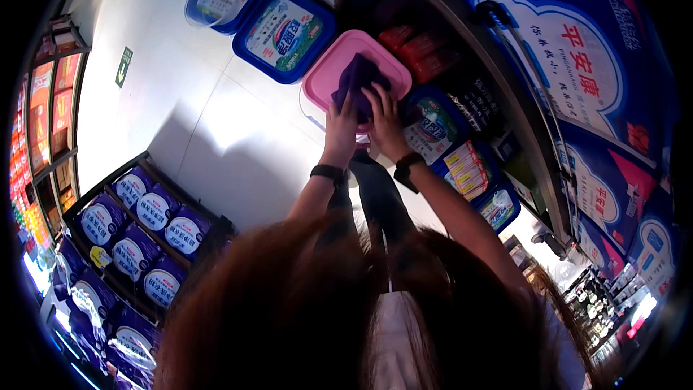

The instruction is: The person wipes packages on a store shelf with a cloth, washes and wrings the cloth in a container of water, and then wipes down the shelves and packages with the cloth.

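Observation:
Both my hands are over a pink plastic bucket [327,76] in front of me. A dark purple cloth [360,78] lies bunched on or in its top; whether the bucket has a lid on is hard to tell. My left hand [341,132] touches the near left edge of the cloth with its fingers. My right hand [385,122] rests on the cloth's right side, its fingers spread and bent. Whether either hand grips the cloth cannot be made out. Each wrist wears a dark band.
Blue-lidded tubs [284,35] stand left of the bucket, a clear round container [214,0] on one. More tubs [433,127] and red packages [414,51] are at the right, beside a shelf with large blue packs [568,59]. Purple detergent bags [154,208] fill a rack at lower left.

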{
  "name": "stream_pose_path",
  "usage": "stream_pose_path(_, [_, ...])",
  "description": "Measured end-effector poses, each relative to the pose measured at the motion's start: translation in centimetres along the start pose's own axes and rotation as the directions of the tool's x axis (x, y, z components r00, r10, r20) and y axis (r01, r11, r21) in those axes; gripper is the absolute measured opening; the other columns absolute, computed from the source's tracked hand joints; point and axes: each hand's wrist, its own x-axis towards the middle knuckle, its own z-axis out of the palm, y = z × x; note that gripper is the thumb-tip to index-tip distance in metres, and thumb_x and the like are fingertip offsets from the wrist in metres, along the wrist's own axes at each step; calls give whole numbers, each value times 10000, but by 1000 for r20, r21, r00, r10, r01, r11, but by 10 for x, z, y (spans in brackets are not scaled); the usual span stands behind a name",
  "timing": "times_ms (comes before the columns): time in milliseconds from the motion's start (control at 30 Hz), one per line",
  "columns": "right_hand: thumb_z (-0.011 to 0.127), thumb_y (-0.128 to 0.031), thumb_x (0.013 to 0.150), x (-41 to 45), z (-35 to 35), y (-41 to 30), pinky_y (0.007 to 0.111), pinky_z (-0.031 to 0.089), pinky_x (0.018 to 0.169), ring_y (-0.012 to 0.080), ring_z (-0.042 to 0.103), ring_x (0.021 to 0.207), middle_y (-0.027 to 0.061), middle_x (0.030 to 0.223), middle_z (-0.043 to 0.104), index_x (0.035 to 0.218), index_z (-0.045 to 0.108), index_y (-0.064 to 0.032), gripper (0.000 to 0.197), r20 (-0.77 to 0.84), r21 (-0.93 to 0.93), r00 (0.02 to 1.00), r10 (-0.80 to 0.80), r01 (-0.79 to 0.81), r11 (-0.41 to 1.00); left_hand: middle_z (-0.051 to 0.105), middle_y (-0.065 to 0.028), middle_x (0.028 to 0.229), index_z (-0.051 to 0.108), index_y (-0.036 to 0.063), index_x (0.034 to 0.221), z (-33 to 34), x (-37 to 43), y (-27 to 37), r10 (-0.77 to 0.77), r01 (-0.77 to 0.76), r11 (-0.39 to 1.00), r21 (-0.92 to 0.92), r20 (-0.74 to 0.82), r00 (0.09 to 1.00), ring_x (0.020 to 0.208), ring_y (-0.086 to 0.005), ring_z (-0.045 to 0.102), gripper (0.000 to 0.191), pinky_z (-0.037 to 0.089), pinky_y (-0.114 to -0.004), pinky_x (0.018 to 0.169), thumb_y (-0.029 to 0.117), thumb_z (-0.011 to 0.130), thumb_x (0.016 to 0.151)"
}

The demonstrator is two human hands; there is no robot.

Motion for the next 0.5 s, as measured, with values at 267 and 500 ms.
stream_pose_path(267, [591, 132, 749, 73, 1, 12, 490, 306, 1167, 411, 354, 1380, 140, 1508, 379, 1412, 449, -109, 720, 10, -18, 1000, -7, 8, 1000, 479, -124, 1485, 536, 42, 1386, 2, 57, -39, 65, -105, 943, 317, 133, 989, 1341, -417, 411, 527, 387, -466, 1092, 80, 565, 862])
stream_pose_path(500, [644, 112, 696, 67, 21, 4, 467, 365, 1134, 394, 391, 1353, 110, 1468, 441, 1372, 514, -150, 736, -132, -42, 988, 82, -88, 995, 507, -134, 1429, 590, 38, 1313, -13, 55, -36, 103, -119, 958, 260, 73, 992, 1224, -432, 489, 479, 460, -448, 995, 91, 603, 837])
